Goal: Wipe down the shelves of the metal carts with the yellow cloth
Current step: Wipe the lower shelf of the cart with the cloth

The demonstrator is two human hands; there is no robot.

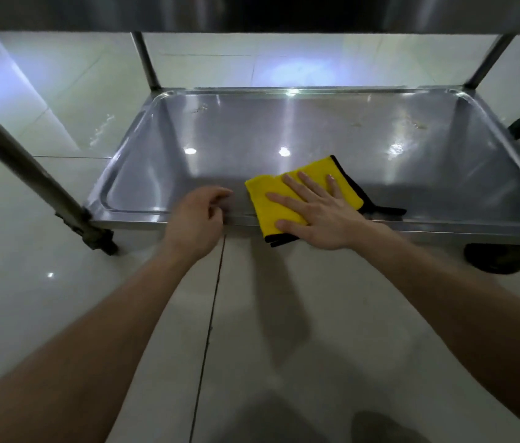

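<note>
The metal cart's bottom shelf (284, 129) is a shallow steel tray low over the floor. A folded yellow cloth (271, 203) with black edging lies over the shelf's near rim, partly hanging past it. My right hand (319, 212) presses flat on the cloth with fingers spread. My left hand (198, 215) rests on the near rim just left of the cloth, fingers curled over the edge. A few small stains show near the shelf's far side.
The underside of an upper shelf (252, 11) spans the top of the view. Cart posts (146, 62) stand at the corners, with castor wheels (504, 257) below. A glossy tiled floor (60, 123) surrounds the cart.
</note>
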